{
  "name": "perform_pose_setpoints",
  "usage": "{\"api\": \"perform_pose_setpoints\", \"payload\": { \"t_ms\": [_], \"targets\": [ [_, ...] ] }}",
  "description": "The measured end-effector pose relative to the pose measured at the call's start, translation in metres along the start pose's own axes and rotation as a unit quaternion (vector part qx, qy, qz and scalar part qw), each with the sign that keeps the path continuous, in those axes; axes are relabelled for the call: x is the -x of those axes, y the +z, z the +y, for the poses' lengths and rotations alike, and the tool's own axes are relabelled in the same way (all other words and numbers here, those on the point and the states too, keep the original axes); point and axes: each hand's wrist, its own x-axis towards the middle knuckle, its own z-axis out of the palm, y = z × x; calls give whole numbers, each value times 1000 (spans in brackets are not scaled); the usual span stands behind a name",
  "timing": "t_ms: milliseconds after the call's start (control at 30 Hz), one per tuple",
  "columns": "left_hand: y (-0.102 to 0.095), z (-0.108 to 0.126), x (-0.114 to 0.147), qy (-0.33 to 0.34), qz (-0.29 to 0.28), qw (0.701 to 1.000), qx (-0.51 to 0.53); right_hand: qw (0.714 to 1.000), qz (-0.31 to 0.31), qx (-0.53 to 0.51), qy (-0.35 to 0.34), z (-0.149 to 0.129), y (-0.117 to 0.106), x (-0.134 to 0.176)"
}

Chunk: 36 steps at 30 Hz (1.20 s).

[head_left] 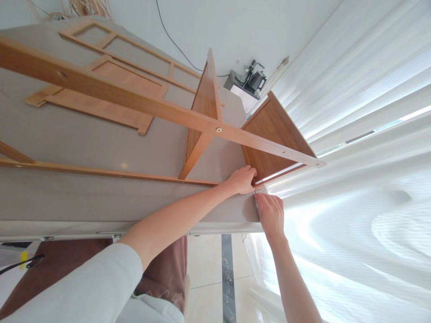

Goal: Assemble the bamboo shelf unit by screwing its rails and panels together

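Head view: wooden frame (pixel 161 109) touches the left hand (pixel 242 180).

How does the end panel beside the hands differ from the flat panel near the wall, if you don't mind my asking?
The end panel stands tilted up at the ends of the long rails, while the flat panel lies on the table. The end panel looks darker and redder; the flat panel looks paler. The left hand is at the end panel's corner, whereas the flat panel lies away from it. Both are wooden.
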Motion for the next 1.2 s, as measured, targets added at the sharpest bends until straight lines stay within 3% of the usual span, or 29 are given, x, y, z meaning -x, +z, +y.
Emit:
{"api": "perform_pose_setpoints", "payload": {
  "t_ms": [267, 467, 933, 1200],
  "targets": [
    [-3, 3, 1, 4, 3, 1000, 25, 1000, 3, -15, 14, -1, 1, -2],
    [-2, 0, -3, 7, -6, 999, 48, 997, 27, -34, 62, 4, 9, 3],
    [0, -4, -5, 13, -8, 998, 64, 985, 12, -132, 113, 5, 10, 6],
    [1, -4, -5, 17, -4, 998, 67, 950, 50, -204, 233, -8, -7, 16]
  ]
}}
